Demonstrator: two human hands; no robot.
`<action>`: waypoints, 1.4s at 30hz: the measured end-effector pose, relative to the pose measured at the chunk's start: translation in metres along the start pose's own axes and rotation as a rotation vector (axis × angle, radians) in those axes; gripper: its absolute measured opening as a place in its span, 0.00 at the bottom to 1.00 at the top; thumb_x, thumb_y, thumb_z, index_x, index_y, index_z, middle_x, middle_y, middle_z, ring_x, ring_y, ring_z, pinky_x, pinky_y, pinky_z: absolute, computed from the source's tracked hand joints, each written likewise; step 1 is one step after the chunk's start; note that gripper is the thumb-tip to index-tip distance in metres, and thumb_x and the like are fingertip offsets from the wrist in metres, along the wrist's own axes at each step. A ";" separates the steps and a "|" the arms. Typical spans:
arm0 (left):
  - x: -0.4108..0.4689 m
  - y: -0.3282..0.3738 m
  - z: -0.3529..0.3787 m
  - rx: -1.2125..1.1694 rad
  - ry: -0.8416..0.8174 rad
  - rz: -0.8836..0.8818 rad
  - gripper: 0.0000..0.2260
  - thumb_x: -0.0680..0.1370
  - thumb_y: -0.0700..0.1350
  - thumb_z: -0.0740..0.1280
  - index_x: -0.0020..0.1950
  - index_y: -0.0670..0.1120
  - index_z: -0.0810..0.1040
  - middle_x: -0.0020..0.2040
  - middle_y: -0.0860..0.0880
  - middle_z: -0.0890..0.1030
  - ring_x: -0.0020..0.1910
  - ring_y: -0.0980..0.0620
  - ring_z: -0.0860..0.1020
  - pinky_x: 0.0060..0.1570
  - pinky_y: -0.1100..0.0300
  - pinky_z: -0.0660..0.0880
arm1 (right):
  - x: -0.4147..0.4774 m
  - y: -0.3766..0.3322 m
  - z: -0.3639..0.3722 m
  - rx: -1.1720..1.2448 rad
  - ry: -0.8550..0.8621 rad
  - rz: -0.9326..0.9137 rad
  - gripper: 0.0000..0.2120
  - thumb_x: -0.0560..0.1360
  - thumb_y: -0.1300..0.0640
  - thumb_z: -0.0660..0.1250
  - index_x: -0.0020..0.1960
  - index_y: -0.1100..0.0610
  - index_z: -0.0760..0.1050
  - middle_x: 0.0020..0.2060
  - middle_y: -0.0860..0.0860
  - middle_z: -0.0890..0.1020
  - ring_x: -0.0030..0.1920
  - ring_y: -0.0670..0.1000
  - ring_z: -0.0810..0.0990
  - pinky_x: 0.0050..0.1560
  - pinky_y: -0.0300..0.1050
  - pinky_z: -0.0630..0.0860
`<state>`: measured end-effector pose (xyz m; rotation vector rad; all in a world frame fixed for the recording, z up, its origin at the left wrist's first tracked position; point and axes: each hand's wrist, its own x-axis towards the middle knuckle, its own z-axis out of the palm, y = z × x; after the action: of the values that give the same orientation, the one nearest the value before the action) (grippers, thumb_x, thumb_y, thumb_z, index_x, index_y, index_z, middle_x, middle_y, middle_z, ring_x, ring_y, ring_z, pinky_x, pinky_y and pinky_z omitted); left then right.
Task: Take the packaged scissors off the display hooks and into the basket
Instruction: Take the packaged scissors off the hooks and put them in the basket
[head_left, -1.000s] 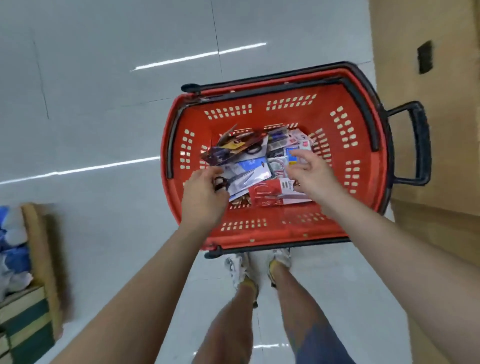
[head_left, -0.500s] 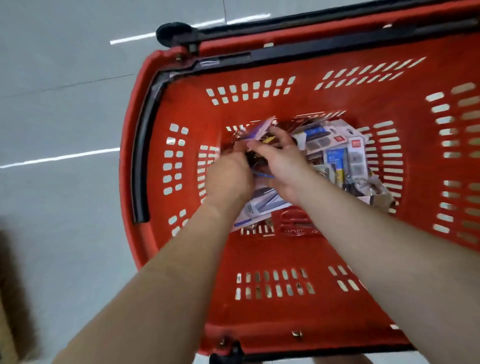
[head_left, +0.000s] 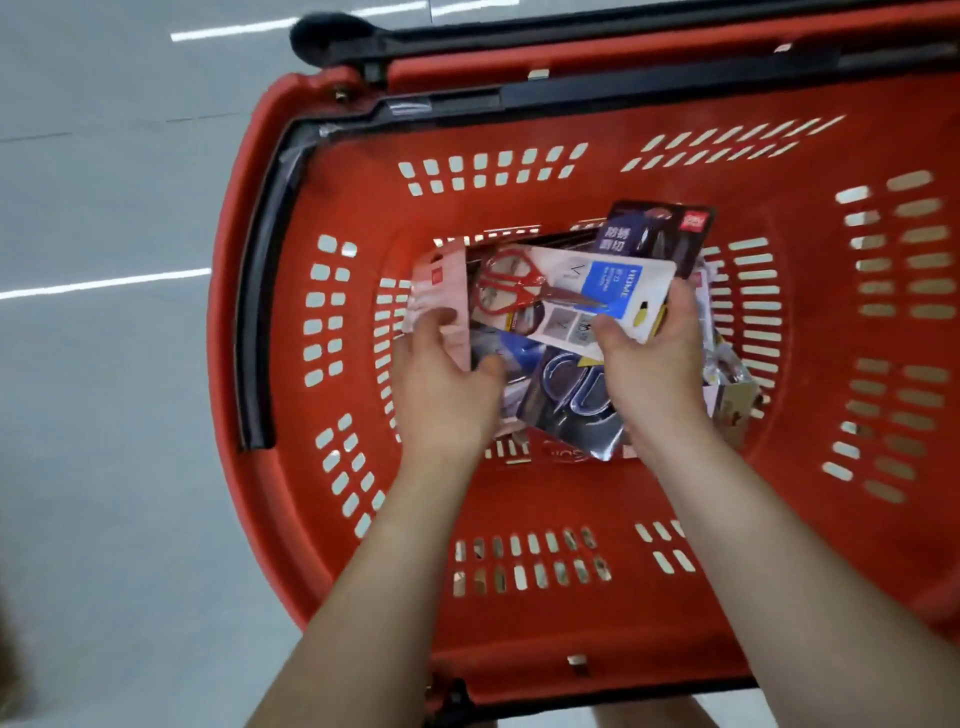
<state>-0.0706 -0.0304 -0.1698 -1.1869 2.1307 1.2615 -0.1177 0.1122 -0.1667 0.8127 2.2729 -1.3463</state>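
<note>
Head view: inside the basket, the right hand pinches the red-scissors pack and the left hand grips a pink pack (both just above the pile on the basket's floor). Best to lay both flat, then let go.

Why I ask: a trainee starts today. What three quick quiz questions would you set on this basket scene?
1. True or false: the basket is empty.
2. Pick one: the scissors in the white pack held by the right hand have handles that are A red, B green, C yellow.
3. Short answer: which hand grips the pink pack?

Key: 1 false; 2 A; 3 the left hand.
</note>
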 end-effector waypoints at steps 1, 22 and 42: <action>0.008 -0.008 0.004 0.152 -0.006 -0.048 0.29 0.73 0.46 0.72 0.72 0.50 0.67 0.68 0.44 0.72 0.67 0.43 0.71 0.67 0.46 0.70 | -0.002 0.000 -0.010 -0.020 -0.019 -0.027 0.28 0.76 0.65 0.68 0.69 0.45 0.65 0.52 0.40 0.81 0.46 0.37 0.82 0.49 0.46 0.82; -0.065 0.012 0.035 0.182 -0.727 0.344 0.38 0.71 0.43 0.64 0.80 0.57 0.56 0.80 0.50 0.59 0.79 0.50 0.56 0.74 0.59 0.59 | -0.032 0.008 -0.056 -0.185 0.095 -0.086 0.15 0.67 0.48 0.69 0.53 0.49 0.82 0.53 0.53 0.81 0.51 0.51 0.83 0.55 0.54 0.81; -0.028 0.021 -0.037 0.139 -0.108 0.210 0.13 0.69 0.42 0.79 0.48 0.56 0.81 0.43 0.60 0.84 0.48 0.56 0.83 0.52 0.57 0.79 | -0.074 -0.040 -0.145 -0.064 0.387 -0.232 0.07 0.73 0.56 0.70 0.48 0.45 0.79 0.48 0.48 0.85 0.51 0.52 0.83 0.54 0.52 0.80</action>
<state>-0.0691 -0.0444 -0.1208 -0.8371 2.2671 1.2093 -0.0910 0.2037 -0.0289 0.8714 2.7692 -1.2922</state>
